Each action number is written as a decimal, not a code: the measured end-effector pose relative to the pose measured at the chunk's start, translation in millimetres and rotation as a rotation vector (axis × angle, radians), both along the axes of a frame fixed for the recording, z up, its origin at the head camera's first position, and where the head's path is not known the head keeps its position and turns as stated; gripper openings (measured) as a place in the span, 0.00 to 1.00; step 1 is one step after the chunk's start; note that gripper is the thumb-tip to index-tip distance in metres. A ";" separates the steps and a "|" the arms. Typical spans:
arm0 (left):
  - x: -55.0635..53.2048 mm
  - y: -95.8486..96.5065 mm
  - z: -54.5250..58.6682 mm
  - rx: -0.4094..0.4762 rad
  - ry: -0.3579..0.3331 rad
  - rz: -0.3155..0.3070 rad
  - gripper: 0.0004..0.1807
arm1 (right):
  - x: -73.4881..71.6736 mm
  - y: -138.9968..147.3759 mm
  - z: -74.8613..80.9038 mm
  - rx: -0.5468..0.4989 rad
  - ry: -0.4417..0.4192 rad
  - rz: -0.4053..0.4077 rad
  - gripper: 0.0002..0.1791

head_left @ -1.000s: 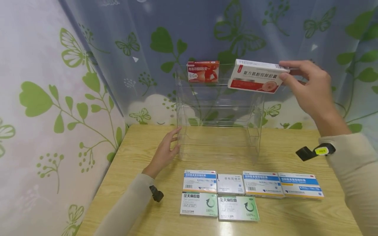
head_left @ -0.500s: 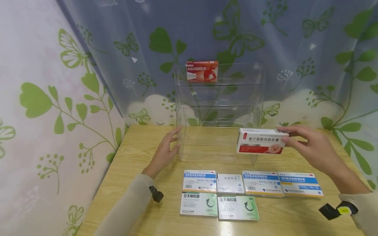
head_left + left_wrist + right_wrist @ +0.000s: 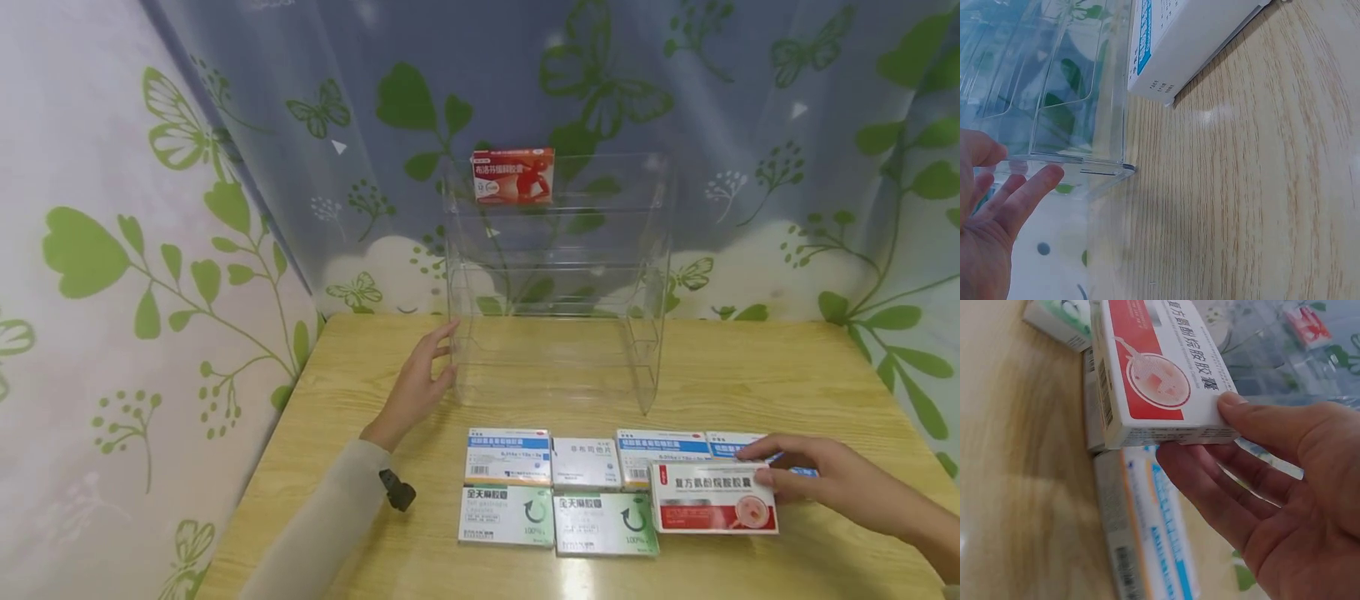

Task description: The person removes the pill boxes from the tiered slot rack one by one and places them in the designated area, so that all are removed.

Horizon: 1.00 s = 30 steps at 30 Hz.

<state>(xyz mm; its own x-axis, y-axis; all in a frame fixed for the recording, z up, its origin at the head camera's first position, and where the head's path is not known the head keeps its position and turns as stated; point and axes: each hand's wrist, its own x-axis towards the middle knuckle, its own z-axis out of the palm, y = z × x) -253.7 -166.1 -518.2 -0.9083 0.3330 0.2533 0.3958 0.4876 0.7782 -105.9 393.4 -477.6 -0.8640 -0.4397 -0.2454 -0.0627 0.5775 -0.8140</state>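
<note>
My right hand (image 3: 840,487) pinches one end of a white-and-red medicine box (image 3: 712,498) between thumb and fingers. The box is held above the table, right of the green-and-white boxes (image 3: 606,525), and overlaps the blue-and-white boxes (image 3: 660,444) behind it. In the right wrist view, the thumb lies on the box's (image 3: 1160,375) printed face and the fingertips are under its end. My left hand (image 3: 416,387) touches the left side of a clear tiered display rack (image 3: 551,383) with extended fingers. A red medicine box (image 3: 513,177) stands on the rack's top tier, at its left.
In front of the rack, several medicine boxes lie in two rows on the wooden table (image 3: 360,367), including a plain white one (image 3: 585,463). A patterned curtain (image 3: 360,208) hangs behind, and a patterned pale surface (image 3: 97,350) rises at the left.
My right hand has brought the white-and-red box down from the rack's top right to the front boxes. The left hand has stayed at the rack's side.
</note>
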 end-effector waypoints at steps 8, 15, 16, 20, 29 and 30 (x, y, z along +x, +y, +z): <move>-1.5 0.0 0.3 -0.022 -0.012 0.013 0.43 | 10.9 9.4 -26.2 0.051 -0.143 0.037 0.20; -0.5 0.7 0.1 -0.015 -0.001 0.007 0.43 | 18.3 0.4 -35.9 0.162 -0.042 -0.023 0.17; -0.1 0.6 -0.1 -0.014 0.000 0.007 0.43 | 19.7 -1.2 -36.5 0.162 -0.014 -0.027 0.16; -0.5 0.1 -1.2 -0.009 0.009 0.004 0.43 | 22.4 -7.2 -38.0 0.158 0.060 -0.041 0.12; -1.9 0.0 -2.9 -0.002 0.010 0.004 0.43 | 22.7 -17.1 -34.7 0.231 0.114 -0.105 0.11; -1.9 0.0 -3.0 -0.002 0.010 0.003 0.43 | 22.6 -16.9 -34.1 0.247 0.157 -0.128 0.11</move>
